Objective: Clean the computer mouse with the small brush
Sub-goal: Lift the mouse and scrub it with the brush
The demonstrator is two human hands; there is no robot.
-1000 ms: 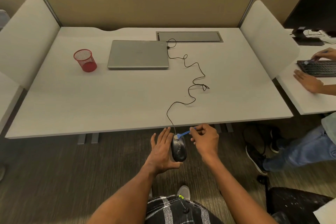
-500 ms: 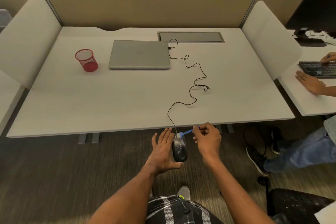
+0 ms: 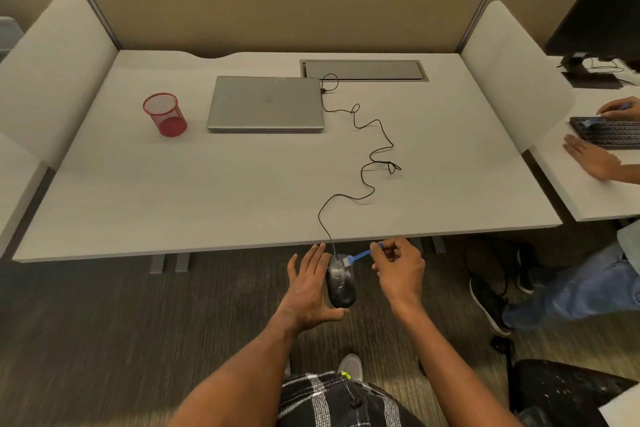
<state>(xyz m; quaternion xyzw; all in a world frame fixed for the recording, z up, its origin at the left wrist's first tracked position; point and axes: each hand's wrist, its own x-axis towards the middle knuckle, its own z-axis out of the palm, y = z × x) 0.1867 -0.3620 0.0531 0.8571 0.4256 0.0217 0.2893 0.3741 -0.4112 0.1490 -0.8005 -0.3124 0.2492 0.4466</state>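
Note:
A black wired computer mouse [image 3: 341, 284] is held in the air just below the desk's front edge. My left hand [image 3: 310, 291] cradles it from the left, fingers stretched along its side and thumb curled under its rear end. My right hand [image 3: 398, 270] pinches the handle of a small blue brush [image 3: 362, 256]. The brush's pale bristle head touches the front of the mouse near the wheel. The mouse's black cable [image 3: 372, 156] snakes over the desk to a shut grey laptop [image 3: 266, 102].
On the grey desk [image 3: 173, 191] a red mesh cup [image 3: 165, 114] stands left of the laptop, and a cable hatch [image 3: 363, 70] lies behind. At the right, another person's hands [image 3: 588, 158] are at a keyboard [image 3: 609, 132], their legs near my right.
My right hand has shifted slightly right and up, with the brush head still on the mouse's front. My left hand keeps the mouse in the same place.

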